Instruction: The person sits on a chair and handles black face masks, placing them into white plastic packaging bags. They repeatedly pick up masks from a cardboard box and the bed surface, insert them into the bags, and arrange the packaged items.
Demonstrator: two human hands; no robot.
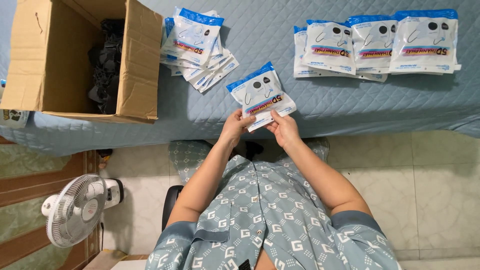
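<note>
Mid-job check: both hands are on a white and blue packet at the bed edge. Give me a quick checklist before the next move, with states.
1. Left hand grips the packet at its near edge: ok.
2. Right hand grips the same edge: ok.
3. Packet sealed: cannot tell.
4. Row of filled packets lies in order at the right: ok.
5. Loose stack of packets beside the cardboard box is fanned out, untidy: not ok.
6. Box holds dark items; how many, cannot tell.

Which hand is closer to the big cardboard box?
Left. The left hand holds the packet's edge on the cardboard box's side; the right hand holds its far edge.
</note>
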